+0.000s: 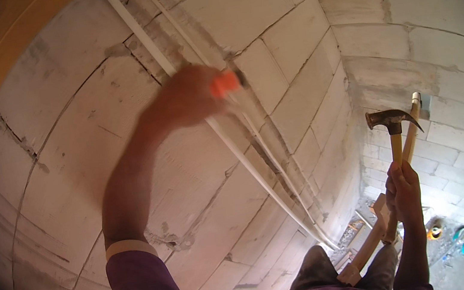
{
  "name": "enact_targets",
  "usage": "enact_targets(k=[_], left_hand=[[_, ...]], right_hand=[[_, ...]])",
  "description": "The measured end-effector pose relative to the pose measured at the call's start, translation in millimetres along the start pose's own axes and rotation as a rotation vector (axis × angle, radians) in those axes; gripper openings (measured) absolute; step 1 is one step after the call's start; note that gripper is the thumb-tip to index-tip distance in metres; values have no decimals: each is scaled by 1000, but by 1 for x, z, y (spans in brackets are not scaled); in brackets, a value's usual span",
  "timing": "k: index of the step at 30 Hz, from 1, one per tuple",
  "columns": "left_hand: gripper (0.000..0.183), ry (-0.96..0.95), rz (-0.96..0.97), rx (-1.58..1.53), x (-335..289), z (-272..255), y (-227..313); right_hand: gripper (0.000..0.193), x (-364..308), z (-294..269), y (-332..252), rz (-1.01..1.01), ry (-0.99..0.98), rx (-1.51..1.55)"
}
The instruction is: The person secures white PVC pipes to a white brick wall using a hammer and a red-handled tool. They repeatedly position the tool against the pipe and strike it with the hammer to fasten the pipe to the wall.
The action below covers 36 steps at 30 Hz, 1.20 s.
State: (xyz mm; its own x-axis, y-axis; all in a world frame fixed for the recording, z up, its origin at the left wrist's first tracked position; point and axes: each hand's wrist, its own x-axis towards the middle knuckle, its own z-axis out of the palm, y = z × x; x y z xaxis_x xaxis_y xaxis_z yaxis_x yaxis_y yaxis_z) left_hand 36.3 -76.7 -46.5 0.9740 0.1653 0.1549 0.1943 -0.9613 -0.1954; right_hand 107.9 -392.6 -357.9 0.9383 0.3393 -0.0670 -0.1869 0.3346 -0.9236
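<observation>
My left hand (193, 93) is raised in front of the block wall, blurred by motion. Its fingers are closed around an orange-red object (225, 84) with a dark end, whose kind I cannot make out. Two white pipes (257, 178) run slantwise down the wall behind that hand, one beside a rough groove. My right hand (403, 184), lower and to the right, grips a claw hammer (393, 118) upright by its yellowish handle. Just behind the hammer a wooden pole (410, 138) leans; whether my right hand touches it too is unclear.
The wall of large pale blocks (288, 75) meets another at a corner on the right. Below lie a wooden beam (369, 247) near my legs and rubble (352, 232) at the wall's foot. Several small coloured items, one of them orange (434, 232), lie on the floor.
</observation>
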Motion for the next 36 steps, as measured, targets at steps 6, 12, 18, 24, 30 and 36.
enact_targets(k=[6, 12, 18, 24, 30, 36], left_hand=[[42, -308, 251, -45, -3, 132, 38], [56, -277, 184, -406, -5, 263, 87], [58, -396, 98, -561, -37, 407, 121], [58, -691, 21, -557, -84, 498, 134], [62, -666, -64, -585, -129, 560, 142], [62, -648, -44, -561, -146, 588, 151]], right_hand=[[33, -4, 17, 0, -12, -31, 5], [31, -13, -2, 10, -29, 17, -41], [28, -26, -26, 20, 20, 135, -8], [27, -36, -47, 39, 103, 279, -40], [26, -36, -61, 63, 156, 295, -7], [27, -38, -66, 68, 191, 347, -46]])
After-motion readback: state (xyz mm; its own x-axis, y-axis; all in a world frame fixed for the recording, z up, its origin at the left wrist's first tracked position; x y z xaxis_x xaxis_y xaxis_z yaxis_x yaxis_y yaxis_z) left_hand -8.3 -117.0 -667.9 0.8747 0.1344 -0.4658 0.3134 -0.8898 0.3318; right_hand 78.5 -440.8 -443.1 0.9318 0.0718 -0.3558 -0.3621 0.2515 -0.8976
